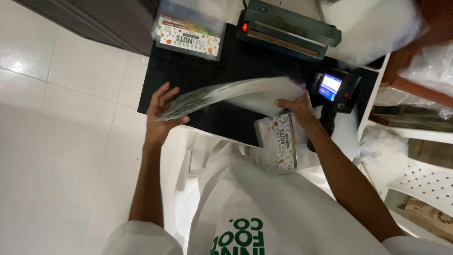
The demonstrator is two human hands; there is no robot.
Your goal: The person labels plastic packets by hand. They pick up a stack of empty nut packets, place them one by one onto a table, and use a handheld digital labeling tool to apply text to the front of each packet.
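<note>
**A stack of flat pouches held end to end between two hands**

The person stands over a black table (pixel 198 75) and holds a thick stack of flat pouches (pixel 231 94) up off its surface. The stack runs between the two hands, its long axis going from the left hand up and across to the right, and slightly tilted so the right end sits higher and farther from the body. Both hands are clamped on it, one at each end. The left hand (pixel 160 113) grips the near left end, thumb underneath and fingers spread up behind the edges, where the sheets fan apart a little. The right hand (pixel 295 106) pinches the opposite end from above. Neither hand is nearer than the other; the stack spans the whole gap between them, so the hands are well apart.

Just below the right hand, close to the body, a smaller pile of printed pouches (pixel 278 141) lies on the table edge. Just beyond the right hand sits a small black device with a lit blue screen (pixel 332 87). Farther out from both hands, at the table's far side, lies a green heat sealer (pixel 288 30) with a red light, and beyond the left hand a clear bag of printed pouches (pixel 188 30). Loose clear plastic (pixel 373 28) is heaped beyond the right hand. White floor tiles (pixel 56 118) lie off to the left of the left hand.
</note>
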